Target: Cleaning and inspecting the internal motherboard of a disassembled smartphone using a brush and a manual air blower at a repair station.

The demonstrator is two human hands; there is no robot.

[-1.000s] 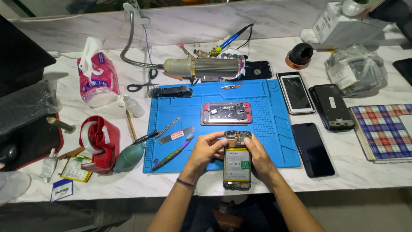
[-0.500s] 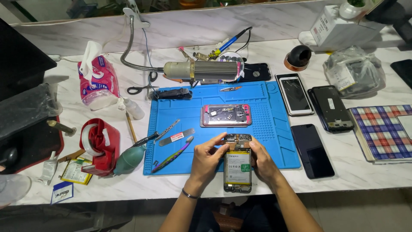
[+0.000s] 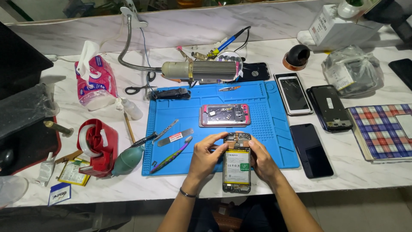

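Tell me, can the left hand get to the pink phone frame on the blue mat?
Probably yes. The pink phone frame lies just beyond the left hand on the blue mat with nothing between, though that hand now holds the opened phone.

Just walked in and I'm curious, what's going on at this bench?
A person holds an opened phone with both hands at the near edge of a blue mat: left hand and right hand grip its sides. A pink-framed phone lies open further up the mat, with tweezers to the left.
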